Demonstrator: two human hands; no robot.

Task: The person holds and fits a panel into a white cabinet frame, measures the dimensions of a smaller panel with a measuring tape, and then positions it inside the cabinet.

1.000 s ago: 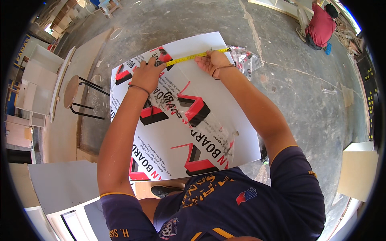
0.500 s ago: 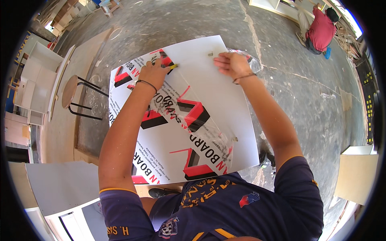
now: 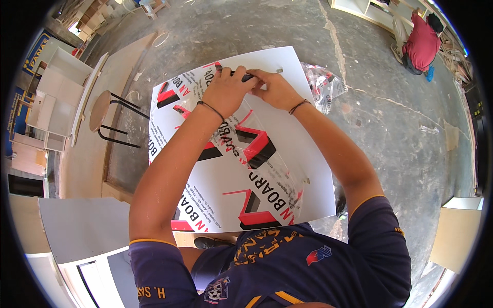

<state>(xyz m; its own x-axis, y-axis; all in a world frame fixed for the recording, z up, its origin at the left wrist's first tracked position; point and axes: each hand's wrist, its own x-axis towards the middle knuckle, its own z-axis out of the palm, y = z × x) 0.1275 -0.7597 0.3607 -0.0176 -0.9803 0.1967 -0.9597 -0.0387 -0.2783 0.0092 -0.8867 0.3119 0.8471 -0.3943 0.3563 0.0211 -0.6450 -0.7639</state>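
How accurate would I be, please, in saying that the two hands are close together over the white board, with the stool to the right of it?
One slip: the stool is to the left of the white board, as the head view shows. The left hand and right hand are indeed close together over it.

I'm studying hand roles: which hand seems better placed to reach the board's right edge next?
Probably the right hand: it lies nearer that edge of the board; the left hand sits farther across, though both are at the dark object.
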